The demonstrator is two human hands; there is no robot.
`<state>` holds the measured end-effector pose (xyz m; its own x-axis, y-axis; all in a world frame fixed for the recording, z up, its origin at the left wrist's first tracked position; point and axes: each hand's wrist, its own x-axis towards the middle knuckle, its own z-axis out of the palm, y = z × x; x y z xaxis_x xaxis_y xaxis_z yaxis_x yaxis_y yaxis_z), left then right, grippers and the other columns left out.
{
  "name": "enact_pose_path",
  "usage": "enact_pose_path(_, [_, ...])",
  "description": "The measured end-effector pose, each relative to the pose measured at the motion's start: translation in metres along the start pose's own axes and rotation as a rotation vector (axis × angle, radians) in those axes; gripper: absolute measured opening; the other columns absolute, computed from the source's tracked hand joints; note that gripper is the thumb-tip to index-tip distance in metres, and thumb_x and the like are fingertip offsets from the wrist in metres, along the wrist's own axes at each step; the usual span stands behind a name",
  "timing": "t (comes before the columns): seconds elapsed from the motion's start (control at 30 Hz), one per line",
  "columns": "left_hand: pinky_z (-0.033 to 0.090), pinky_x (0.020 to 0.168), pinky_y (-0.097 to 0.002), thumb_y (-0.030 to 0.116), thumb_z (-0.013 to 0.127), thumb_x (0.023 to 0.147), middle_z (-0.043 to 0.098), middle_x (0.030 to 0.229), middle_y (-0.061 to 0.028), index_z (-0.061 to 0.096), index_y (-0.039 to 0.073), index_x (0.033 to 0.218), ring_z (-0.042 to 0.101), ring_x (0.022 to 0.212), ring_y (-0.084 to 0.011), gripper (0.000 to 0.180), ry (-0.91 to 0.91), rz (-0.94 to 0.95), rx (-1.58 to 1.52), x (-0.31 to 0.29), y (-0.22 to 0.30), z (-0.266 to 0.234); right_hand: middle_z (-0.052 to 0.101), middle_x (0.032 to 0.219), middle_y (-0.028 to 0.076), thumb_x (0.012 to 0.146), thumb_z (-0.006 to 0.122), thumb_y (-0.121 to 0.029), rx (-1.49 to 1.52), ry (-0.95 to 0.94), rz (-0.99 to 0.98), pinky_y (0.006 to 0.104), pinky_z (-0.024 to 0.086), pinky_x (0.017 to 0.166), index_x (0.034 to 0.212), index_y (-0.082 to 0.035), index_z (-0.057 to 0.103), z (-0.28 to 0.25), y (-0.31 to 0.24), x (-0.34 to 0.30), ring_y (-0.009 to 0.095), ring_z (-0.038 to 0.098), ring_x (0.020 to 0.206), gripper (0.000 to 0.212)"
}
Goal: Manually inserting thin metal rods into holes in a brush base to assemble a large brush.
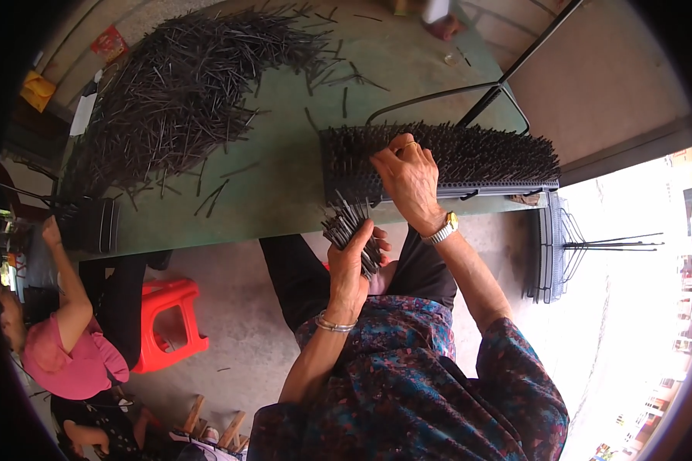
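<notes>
My left hand (349, 265), over my lap at the table's front edge, is closed around a bundle of thin dark sticks (344, 219). Their tips fan out above the thumb. A long black perforated rack (507, 187) lies on the green table, with many dark sticks (484, 150) standing upright in its holes. At the rack's left half, my right hand (410, 180) has its fingers pinched together among the sticks. Whatever lies between those fingertips is hidden.
A big heap of loose dark sticks (184, 84) covers the far left of the green table (284, 161). Thin metal rods (438, 94) rise behind the rack. Another rack (547, 246) stands at the right. A co-worker in pink (73, 349) and a red stool (165, 326) are at left.
</notes>
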<state>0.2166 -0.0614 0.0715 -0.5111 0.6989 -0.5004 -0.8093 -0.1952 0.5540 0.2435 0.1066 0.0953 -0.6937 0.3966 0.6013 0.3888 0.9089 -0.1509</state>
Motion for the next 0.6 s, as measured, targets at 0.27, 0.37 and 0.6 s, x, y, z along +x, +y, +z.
enact_pose_path(0.27, [0.052, 0.051, -0.0284, 0.019, 0.071, 0.088, 0.068, 0.080, -0.0096, 0.063, 0.003, 0.096, 0.066, 0.064, -0.0185, 0.019, -0.017, 0.011, 0.030, -0.001, 0.008, 0.007, 0.066, 0.085, 0.010, 0.086, 0.069, -0.012, 0.689, -0.511, 0.237, 0.0311, 0.052, 0.067, 0.100, -0.003, 0.069, -0.049, -0.010, -0.008, 0.017, 0.066, 0.074, 0.017])
enact_pose_path(0.37, [0.050, 0.047, -0.0277, 0.022, 0.072, 0.089, 0.067, 0.082, -0.0090, 0.061, 0.003, 0.100, 0.066, 0.065, -0.0182, 0.024, 0.023, -0.030, 0.034, -0.002, 0.011, 0.019, 0.066, 0.083, 0.009, 0.088, 0.066, -0.009, 0.892, -0.593, 0.475, 0.0297, 0.051, 0.065, 0.101, -0.002, 0.066, -0.054, -0.009, -0.008, 0.015, 0.065, 0.070, 0.015])
enact_pose_path(0.6, [0.048, 0.045, -0.0267, 0.023, 0.071, 0.089, 0.066, 0.076, -0.0075, 0.061, 0.004, 0.090, 0.063, 0.058, -0.0163, 0.021, 0.007, -0.063, 0.101, 0.011, 0.001, 0.011, 0.063, 0.076, 0.008, 0.091, 0.063, -0.005, 0.488, 0.054, 0.373, 0.0286, 0.050, 0.058, 0.098, -0.002, 0.059, -0.023, 0.006, -0.002, 0.015, 0.063, 0.063, 0.009])
